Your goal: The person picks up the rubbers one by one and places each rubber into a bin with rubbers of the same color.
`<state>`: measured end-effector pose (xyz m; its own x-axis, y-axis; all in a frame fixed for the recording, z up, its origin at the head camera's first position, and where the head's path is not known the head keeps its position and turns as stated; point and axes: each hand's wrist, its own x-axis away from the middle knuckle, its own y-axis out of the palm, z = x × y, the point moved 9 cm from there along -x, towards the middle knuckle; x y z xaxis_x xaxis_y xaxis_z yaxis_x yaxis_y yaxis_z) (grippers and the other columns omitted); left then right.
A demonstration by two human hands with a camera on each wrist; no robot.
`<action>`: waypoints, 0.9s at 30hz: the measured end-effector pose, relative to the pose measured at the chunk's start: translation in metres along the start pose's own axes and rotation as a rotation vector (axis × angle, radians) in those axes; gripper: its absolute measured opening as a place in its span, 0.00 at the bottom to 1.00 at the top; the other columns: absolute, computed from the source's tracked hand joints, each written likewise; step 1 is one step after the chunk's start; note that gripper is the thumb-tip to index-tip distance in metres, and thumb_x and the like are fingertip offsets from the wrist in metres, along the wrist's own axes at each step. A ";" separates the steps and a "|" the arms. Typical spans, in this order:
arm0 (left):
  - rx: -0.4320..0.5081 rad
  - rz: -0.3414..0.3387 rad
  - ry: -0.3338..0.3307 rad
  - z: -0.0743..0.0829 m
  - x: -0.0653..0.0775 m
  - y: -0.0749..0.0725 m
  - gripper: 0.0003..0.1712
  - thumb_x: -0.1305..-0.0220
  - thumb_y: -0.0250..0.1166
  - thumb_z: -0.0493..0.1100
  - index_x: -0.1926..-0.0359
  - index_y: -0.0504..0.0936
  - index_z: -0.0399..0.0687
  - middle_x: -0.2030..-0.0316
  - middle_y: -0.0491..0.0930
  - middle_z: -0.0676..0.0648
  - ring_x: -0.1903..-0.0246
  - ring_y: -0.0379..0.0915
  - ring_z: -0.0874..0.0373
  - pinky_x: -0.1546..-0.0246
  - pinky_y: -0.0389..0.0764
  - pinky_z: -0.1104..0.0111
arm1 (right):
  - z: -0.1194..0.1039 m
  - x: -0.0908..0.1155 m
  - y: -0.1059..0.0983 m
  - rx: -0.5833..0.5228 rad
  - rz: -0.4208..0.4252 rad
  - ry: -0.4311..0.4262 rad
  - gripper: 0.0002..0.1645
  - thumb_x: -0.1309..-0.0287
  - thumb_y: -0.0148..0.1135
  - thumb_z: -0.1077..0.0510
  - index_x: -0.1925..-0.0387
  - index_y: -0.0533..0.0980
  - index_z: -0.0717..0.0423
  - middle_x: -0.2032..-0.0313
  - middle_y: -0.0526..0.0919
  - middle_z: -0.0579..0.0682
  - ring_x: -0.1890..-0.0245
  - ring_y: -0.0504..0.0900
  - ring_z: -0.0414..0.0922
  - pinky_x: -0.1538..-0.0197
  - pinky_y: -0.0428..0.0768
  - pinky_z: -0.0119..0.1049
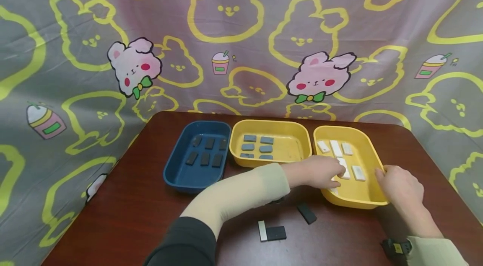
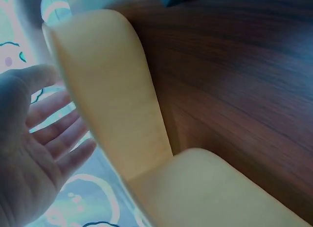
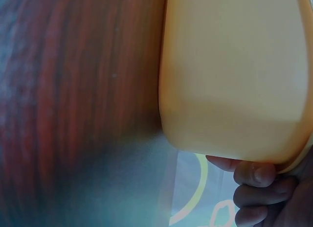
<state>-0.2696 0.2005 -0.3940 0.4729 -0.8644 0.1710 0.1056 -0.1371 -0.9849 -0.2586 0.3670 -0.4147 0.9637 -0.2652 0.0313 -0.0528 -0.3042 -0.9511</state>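
Note:
My left hand (image 1: pixel 325 171) reaches over the near-left rim of the right-hand yellow tray (image 1: pixel 362 192). Its fingers spread loosely, with thumb and forefinger apart beside a white block (image 1: pixel 343 168); in the left wrist view its fingertips are partly hidden by the tray wall (image 2: pixel 107 85). More white blocks lie flat in this tray, including one (image 1: pixel 358 173) near the right side and another (image 1: pixel 323 146) at the back. My right hand (image 1: pixel 403 185) grips the tray's right rim, and its curled fingers (image 3: pixel 257 173) press against the outer wall in the right wrist view.
Left of this tray stand another yellow tray (image 1: pixel 298 127) with grey blocks and a blue tray (image 1: pixel 181 180) with black ones. On the table nearer me lie a black block (image 1: pixel 307 213), a second black block (image 1: pixel 277 233) and a white block (image 1: pixel 262 231) against it.

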 end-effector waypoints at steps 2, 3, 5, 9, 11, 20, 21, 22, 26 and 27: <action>-0.006 0.054 0.033 0.000 0.015 -0.006 0.17 0.32 0.60 0.55 0.48 0.79 0.56 0.58 0.74 0.59 0.60 0.71 0.69 0.62 0.72 0.75 | 0.000 -0.001 0.000 0.000 -0.002 0.003 0.22 0.32 0.50 0.53 0.59 0.73 0.73 0.80 0.71 0.54 0.78 0.70 0.51 0.74 0.67 0.46; -0.006 0.075 0.041 -0.001 0.023 -0.009 0.16 0.32 0.59 0.55 0.48 0.79 0.56 0.58 0.74 0.59 0.61 0.71 0.69 0.62 0.73 0.75 | 0.000 -0.001 0.001 0.000 -0.002 0.001 0.22 0.32 0.50 0.53 0.59 0.73 0.74 0.80 0.70 0.54 0.78 0.70 0.51 0.74 0.67 0.46; -0.017 0.123 0.077 -0.002 0.039 -0.012 0.15 0.31 0.58 0.54 0.49 0.79 0.55 0.59 0.74 0.58 0.63 0.71 0.68 0.63 0.73 0.75 | 0.000 -0.001 0.001 0.000 -0.001 0.000 0.22 0.32 0.50 0.53 0.58 0.73 0.74 0.81 0.70 0.54 0.78 0.69 0.51 0.74 0.67 0.45; -0.014 0.159 0.105 -0.009 0.072 -0.013 0.13 0.31 0.58 0.53 0.51 0.80 0.54 0.61 0.74 0.57 0.65 0.69 0.67 0.63 0.72 0.76 | -0.001 0.000 0.001 0.001 -0.004 -0.008 0.23 0.32 0.49 0.53 0.58 0.73 0.74 0.81 0.68 0.53 0.79 0.69 0.51 0.75 0.67 0.45; -0.010 0.164 0.105 -0.013 0.088 -0.013 0.13 0.31 0.59 0.53 0.51 0.80 0.54 0.62 0.74 0.57 0.64 0.69 0.67 0.62 0.72 0.75 | -0.001 0.000 0.000 0.003 -0.007 -0.010 0.23 0.32 0.49 0.53 0.58 0.72 0.74 0.81 0.69 0.54 0.78 0.69 0.51 0.75 0.67 0.45; 0.106 0.224 0.038 -0.035 0.152 -0.017 0.17 0.32 0.61 0.53 0.48 0.81 0.52 0.57 0.77 0.56 0.60 0.71 0.67 0.58 0.73 0.77 | 0.000 -0.001 0.000 0.009 -0.009 -0.019 0.24 0.31 0.48 0.53 0.57 0.71 0.75 0.80 0.70 0.55 0.78 0.70 0.51 0.74 0.68 0.46; 0.129 0.233 0.030 -0.038 0.158 -0.017 0.17 0.33 0.62 0.53 0.48 0.81 0.52 0.57 0.78 0.56 0.60 0.71 0.67 0.57 0.73 0.77 | 0.000 -0.001 0.001 0.007 -0.009 -0.019 0.24 0.31 0.48 0.53 0.56 0.71 0.76 0.80 0.70 0.55 0.78 0.70 0.51 0.74 0.68 0.46; 0.151 0.244 0.021 -0.041 0.165 -0.016 0.17 0.33 0.62 0.53 0.48 0.81 0.52 0.57 0.78 0.56 0.59 0.71 0.67 0.57 0.73 0.77 | 0.000 -0.001 0.001 0.005 -0.009 -0.018 0.24 0.31 0.48 0.53 0.55 0.71 0.76 0.80 0.70 0.55 0.78 0.70 0.51 0.74 0.68 0.46; 0.250 0.278 -0.055 -0.058 0.192 -0.008 0.18 0.33 0.63 0.54 0.48 0.81 0.52 0.56 0.78 0.57 0.59 0.72 0.68 0.57 0.74 0.77 | 0.000 -0.001 0.002 0.000 -0.016 -0.014 0.24 0.31 0.48 0.53 0.55 0.71 0.76 0.80 0.69 0.54 0.78 0.70 0.51 0.74 0.68 0.45; 0.279 0.281 -0.084 -0.063 0.199 -0.005 0.18 0.34 0.63 0.54 0.47 0.81 0.52 0.56 0.78 0.57 0.59 0.72 0.68 0.57 0.75 0.76 | -0.001 -0.001 0.002 0.001 -0.017 -0.012 0.24 0.31 0.48 0.53 0.56 0.71 0.76 0.81 0.69 0.54 0.78 0.70 0.51 0.74 0.68 0.45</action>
<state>-0.2313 -0.0009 -0.3567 0.5854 -0.8056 -0.0914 0.1895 0.2456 -0.9507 -0.2596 0.3663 -0.4161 0.9675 -0.2489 0.0441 -0.0358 -0.3075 -0.9509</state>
